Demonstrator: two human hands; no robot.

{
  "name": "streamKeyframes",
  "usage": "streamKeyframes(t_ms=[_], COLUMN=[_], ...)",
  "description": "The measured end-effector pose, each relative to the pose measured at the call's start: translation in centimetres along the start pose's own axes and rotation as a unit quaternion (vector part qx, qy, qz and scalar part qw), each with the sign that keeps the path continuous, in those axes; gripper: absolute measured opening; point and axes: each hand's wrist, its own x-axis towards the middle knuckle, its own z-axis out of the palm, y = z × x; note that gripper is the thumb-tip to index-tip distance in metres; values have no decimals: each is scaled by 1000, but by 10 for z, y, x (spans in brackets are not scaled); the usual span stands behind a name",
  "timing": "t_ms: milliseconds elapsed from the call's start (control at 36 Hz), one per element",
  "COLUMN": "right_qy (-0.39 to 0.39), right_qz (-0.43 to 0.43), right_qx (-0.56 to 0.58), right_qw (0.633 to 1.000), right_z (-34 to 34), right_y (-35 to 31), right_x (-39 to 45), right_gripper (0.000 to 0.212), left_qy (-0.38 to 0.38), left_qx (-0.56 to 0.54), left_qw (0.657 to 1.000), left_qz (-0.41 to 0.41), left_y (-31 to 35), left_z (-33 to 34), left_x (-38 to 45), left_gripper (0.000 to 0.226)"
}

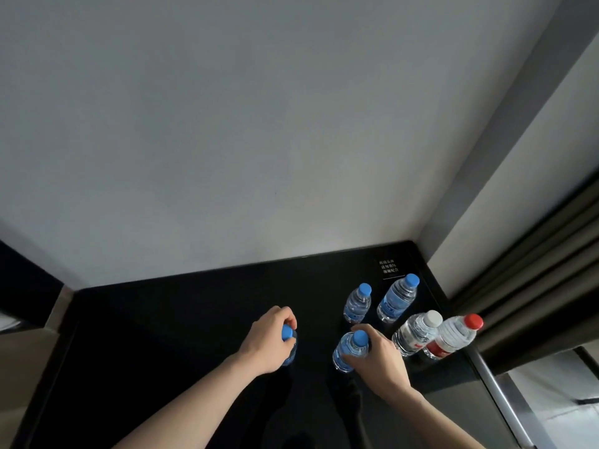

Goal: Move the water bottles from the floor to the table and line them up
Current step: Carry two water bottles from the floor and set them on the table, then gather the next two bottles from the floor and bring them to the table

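While both hands hold bottles: the person stands at a black table point(181, 322) set into a wall corner.
Left hand: the left hand point(270, 338) grips from above a blue-capped bottle point(289, 346); fingers curl round its neck and cap, and most of the body is hidden under the hand.
Right hand: the right hand point(377, 358) wraps round the side of a second blue-capped bottle point(348, 350), which stands on the table, just right of the first.
Back pair: two more blue-capped bottles point(356, 304) point(398, 299) stand upright behind, near a small sign with white text point(390, 266).
Right side: a white-capped bottle point(415, 333) and a red-capped bottle point(452, 338) stand close together near the table's right edge.
Beyond the table: a dark curtain point(534, 280).
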Motion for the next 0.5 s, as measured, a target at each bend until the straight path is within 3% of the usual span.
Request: streamKeyframes(t_ms=[333, 500], right_qy=[3, 54], right_qz=[2, 3], right_qx=[65, 77], right_qw=[998, 996], right_z=[8, 11], right_y=[-2, -16], right_x=[-2, -12], right_gripper=[73, 69], left_qy=[-22, -43], left_qx=[-9, -6], left_qw=[1000, 999], left_qz=[3, 20], left_y=[-24, -33], left_z=[-11, -23], left_x=[-23, -42], left_gripper=[47, 49])
